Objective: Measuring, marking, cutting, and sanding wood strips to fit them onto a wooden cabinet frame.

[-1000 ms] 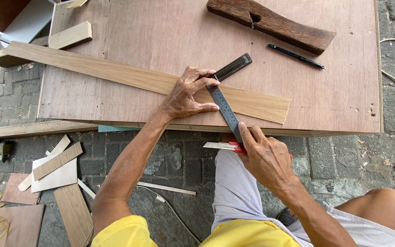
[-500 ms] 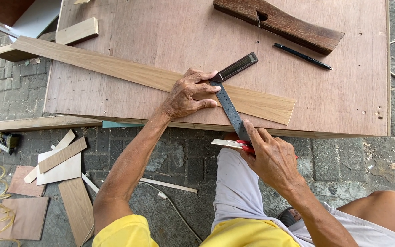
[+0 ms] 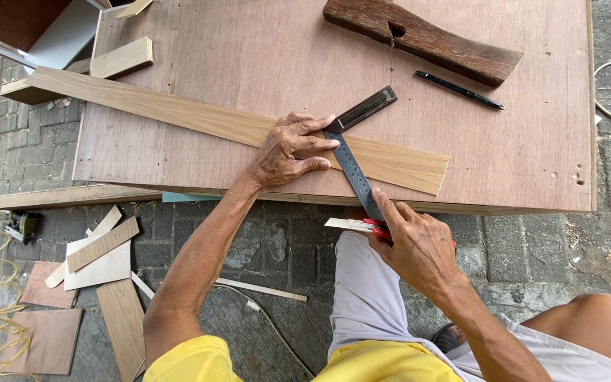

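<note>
one head view, looking steeply down, close over plywood board [image 3: 249, 56] and paving

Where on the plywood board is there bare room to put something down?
Bare room lies on the plywood board between the small wood block and dark wooden plane, and at its right end. It is crowded where the hands hold the square on the long strip.
</note>
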